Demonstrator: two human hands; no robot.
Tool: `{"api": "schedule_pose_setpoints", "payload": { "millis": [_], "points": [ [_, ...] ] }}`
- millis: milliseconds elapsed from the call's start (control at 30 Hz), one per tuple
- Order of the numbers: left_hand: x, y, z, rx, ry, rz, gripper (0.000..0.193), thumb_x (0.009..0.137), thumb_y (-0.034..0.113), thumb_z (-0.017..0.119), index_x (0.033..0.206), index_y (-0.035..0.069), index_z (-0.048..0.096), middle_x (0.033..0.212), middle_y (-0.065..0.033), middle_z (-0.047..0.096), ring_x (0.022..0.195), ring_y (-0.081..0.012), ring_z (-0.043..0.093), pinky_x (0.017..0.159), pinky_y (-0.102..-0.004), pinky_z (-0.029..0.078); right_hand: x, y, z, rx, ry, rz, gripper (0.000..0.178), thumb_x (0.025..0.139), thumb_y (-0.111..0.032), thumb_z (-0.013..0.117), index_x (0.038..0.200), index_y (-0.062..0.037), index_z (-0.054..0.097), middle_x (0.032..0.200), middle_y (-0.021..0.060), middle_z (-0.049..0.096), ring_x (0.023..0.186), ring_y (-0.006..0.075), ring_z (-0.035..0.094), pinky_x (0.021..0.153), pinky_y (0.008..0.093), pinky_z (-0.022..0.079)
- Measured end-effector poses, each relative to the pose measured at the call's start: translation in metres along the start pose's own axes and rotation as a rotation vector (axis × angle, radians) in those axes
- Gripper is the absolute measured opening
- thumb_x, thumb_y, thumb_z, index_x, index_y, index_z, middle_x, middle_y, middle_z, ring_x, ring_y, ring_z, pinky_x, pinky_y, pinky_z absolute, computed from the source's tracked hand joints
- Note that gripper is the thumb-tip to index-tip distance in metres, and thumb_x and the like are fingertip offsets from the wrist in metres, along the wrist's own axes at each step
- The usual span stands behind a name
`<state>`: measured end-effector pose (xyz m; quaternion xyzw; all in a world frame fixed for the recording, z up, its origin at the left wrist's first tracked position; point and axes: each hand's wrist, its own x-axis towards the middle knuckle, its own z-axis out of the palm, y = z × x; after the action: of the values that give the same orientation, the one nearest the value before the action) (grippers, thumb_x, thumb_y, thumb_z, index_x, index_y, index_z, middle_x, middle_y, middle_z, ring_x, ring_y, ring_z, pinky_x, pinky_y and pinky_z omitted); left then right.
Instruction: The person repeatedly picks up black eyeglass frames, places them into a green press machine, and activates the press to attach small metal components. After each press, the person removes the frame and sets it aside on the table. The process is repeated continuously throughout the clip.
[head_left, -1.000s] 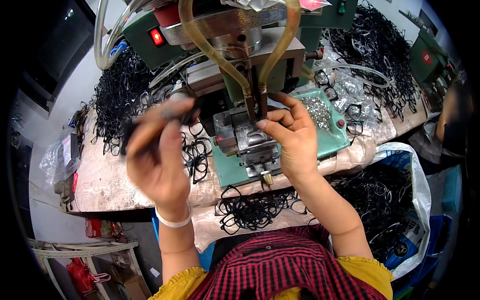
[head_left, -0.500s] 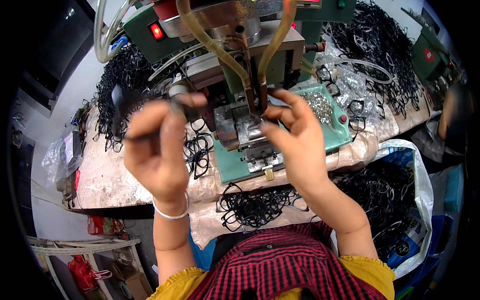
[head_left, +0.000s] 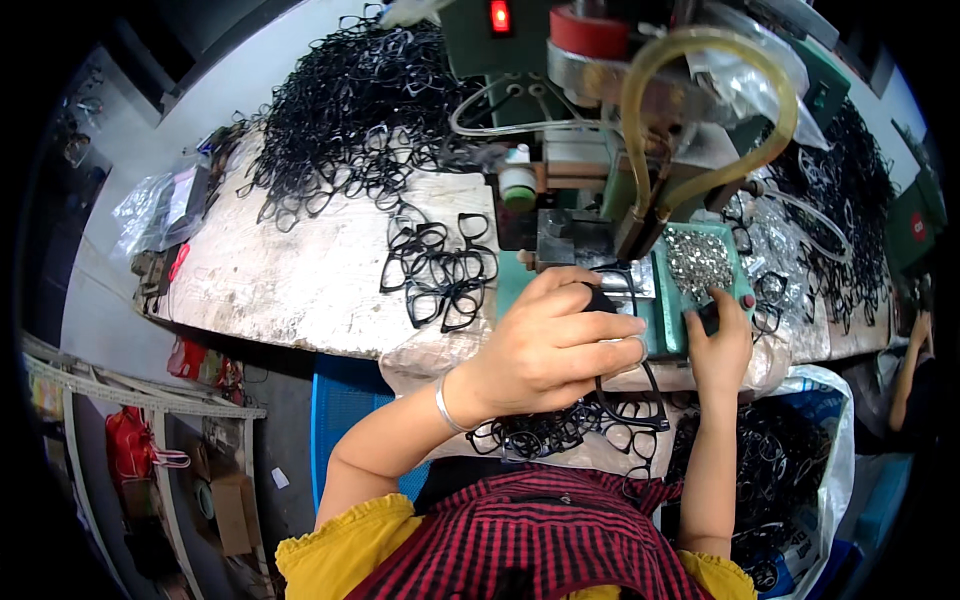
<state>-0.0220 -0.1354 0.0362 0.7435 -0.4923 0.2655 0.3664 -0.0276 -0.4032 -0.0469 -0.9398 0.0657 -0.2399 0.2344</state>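
My left hand is closed around a black eyeglass frame in front of the green machine's metal fixture. Part of the frame hangs below my fingers; the rest is covered by the hand. At the near end of a green tray, my right hand has its thumb and forefinger apart. A dark patch shows between them, too unclear to name. Small shiny metal parts fill the tray beyond my fingertips. Above the fixture, two yellowish hoses run down to the machine's dark prongs.
Several black frames lie left of the machine, with a large heap behind them. More frames rest at the table's front edge. A white sack of frames stands at lower right. Another person's arm shows at far right.
The view has shifted, so the machine sits farther right. My left hand has come from left of the machine to its front, holding a frame. My right hand has left the prongs for the tray.
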Motion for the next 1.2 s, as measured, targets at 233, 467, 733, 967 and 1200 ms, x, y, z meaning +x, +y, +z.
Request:
{"api": "schedule_pose_setpoints", "payload": {
  "millis": [233,467,733,967,1200],
  "points": [
    [-0.054,0.033,0.016,0.015,0.183,-0.255,0.036,0.077,0.016,0.079,0.109,0.008,0.068,0.131,-0.0116,0.063,0.116,-0.0344,0.062,0.102,-0.0469,0.046,0.033,0.005,0.030,-0.076,0.053,-0.044,0.014,0.078,-0.014,0.075,0.088,-0.0070,0.069,0.089,0.0107,0.067,0.089,0.0323,0.062,0.080,0.0417,0.048],
    [-0.115,-0.075,-0.054,0.695,-0.227,-0.629,0.048,0.072,0.005,0.064,0.120,0.011,0.064,0.135,-0.0158,0.055,0.108,-0.0391,0.052,0.097,-0.0443,0.044,0.031,0.007,0.023,0.092,0.133,-0.056,0.008,0.088,-0.010,0.063,0.091,-0.0029,0.066,0.088,0.0139,0.066,0.087,0.0334,0.061,0.080,0.0409,0.048],
    [-0.124,-0.134,-0.118,0.702,0.006,-0.654,0.014,0.081,0.010,0.067,0.095,0.007,0.070,0.099,-0.0112,0.069,0.094,-0.0330,0.063,0.083,-0.0415,0.050,0.032,0.026,0.032,0.480,0.121,0.072,0.017,0.091,-0.008,0.066,0.105,0.0006,0.071,0.096,0.0101,0.072,0.083,0.0151,0.066,0.078,0.0266,0.051],
    [-0.107,-0.130,-0.094,0.590,-0.219,-0.728,0.023,0.078,0.002,0.067,0.100,0.008,0.071,0.109,-0.0123,0.067,0.108,-0.0328,0.058,0.095,-0.0410,0.046,0.047,0.028,0.034,0.604,0.013,0.143,0.018,0.088,-0.003,0.067,0.105,0.0009,0.072,0.098,0.0088,0.072,0.088,0.0138,0.065,0.082,0.0253,0.050],
    [-0.141,-0.110,-0.080,0.714,0.077,-0.742,0.021,0.076,-0.007,0.060,0.090,0.006,0.069,0.109,-0.0104,0.066,0.102,-0.0328,0.057,0.088,-0.0393,0.047,-0.010,0.017,-0.017,0.444,0.076,0.090,0.013,0.084,0.001,0.067,0.096,0.0005,0.071,0.092,0.0069,0.068,0.087,0.0160,0.063,0.084,0.0283,0.048]
  ]
}}
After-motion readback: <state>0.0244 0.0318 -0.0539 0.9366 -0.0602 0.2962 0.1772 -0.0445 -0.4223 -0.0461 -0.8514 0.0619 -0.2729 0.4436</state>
